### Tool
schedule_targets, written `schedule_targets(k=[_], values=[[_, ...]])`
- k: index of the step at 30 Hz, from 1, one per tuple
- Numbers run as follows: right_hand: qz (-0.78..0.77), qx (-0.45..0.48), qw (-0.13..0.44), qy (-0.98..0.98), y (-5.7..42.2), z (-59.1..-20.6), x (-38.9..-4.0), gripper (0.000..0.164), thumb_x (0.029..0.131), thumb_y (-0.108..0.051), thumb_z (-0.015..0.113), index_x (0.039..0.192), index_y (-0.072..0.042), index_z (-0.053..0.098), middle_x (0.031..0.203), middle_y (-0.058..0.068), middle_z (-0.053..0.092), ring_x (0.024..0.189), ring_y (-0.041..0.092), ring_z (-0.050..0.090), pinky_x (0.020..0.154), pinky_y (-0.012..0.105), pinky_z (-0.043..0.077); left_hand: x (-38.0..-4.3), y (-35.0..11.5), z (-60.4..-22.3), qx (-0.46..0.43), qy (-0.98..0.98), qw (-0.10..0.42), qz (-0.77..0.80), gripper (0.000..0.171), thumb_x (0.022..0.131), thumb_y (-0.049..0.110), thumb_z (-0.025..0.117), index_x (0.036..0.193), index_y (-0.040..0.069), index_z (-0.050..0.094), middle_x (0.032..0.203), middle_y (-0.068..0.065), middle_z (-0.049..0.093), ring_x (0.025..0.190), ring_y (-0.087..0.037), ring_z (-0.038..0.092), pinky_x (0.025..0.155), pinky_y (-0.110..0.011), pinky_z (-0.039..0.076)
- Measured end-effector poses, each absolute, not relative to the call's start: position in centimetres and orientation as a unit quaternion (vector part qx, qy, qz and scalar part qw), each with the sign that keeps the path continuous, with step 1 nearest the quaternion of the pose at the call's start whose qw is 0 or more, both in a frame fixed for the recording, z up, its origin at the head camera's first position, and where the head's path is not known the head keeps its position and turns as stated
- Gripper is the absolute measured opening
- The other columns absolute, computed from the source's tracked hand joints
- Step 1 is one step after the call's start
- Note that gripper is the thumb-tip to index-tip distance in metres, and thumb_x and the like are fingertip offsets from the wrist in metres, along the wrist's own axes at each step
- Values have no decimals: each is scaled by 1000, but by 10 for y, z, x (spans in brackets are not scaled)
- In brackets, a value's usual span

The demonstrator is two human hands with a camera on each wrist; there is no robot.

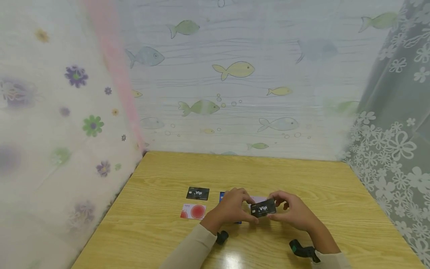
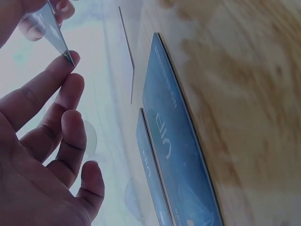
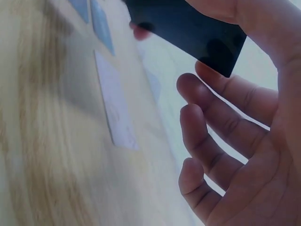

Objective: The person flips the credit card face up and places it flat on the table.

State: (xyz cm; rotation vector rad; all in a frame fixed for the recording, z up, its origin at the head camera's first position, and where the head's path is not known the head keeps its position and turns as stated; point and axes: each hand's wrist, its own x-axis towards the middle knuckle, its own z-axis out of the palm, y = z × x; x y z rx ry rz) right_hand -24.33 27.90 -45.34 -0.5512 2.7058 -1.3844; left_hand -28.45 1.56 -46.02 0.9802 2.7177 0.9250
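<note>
Both hands hold one black bank card (image 1: 263, 209) marked "Vip" above the table, its printed face toward the head camera. My left hand (image 1: 232, 207) pinches its left end with thumb and index finger. At the other end my right hand (image 1: 293, 213) pinches the card, whose dark side (image 3: 188, 35) appears in the right wrist view. Beneath and behind the held card lies a pale pink card (image 1: 258, 199), partly covered. Blue cards (image 2: 181, 136) lie beside the left hand, mostly hidden by it in the head view.
Another black "Vip" card (image 1: 201, 197) lies left of the hands, with a white card bearing a red circle (image 1: 193, 212) just in front of it. They rest on a wood-grain table (image 1: 161, 179). Fish-patterned sheeting (image 1: 235, 89) hangs behind, and patterned curtains flank both sides.
</note>
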Motion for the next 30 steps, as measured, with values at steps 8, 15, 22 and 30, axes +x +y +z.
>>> schedule_targets(k=[8,15,22,30], values=[[-405,-176,44,896,289,-461,-239,48,81,-44,88,122,-26,71,117,-6,67,97,21,57,74,32,48,-283,15,-460,319,910,47,259,48,69,61,91,108,36,79,109,19,64,105,-8,55,98,-44,42],[-349,-197,36,916,292,-468,-239,48,78,-51,88,119,-29,73,109,-10,64,98,18,58,78,33,50,-278,21,-460,297,930,47,209,52,63,61,94,104,32,82,106,19,65,96,-7,52,96,-40,41],[-312,-175,54,932,286,-469,-240,51,73,-51,91,117,-29,77,97,-6,59,86,13,52,73,27,44,-273,26,-464,283,945,43,158,53,62,63,93,103,33,83,98,17,63,92,-8,52,86,-36,38],[-301,-162,57,938,281,-471,-239,49,71,-49,93,113,-27,79,87,-6,56,76,10,46,64,25,39,-272,27,-463,272,950,50,148,50,65,61,93,104,32,83,99,15,67,97,-12,59,92,-41,44]])
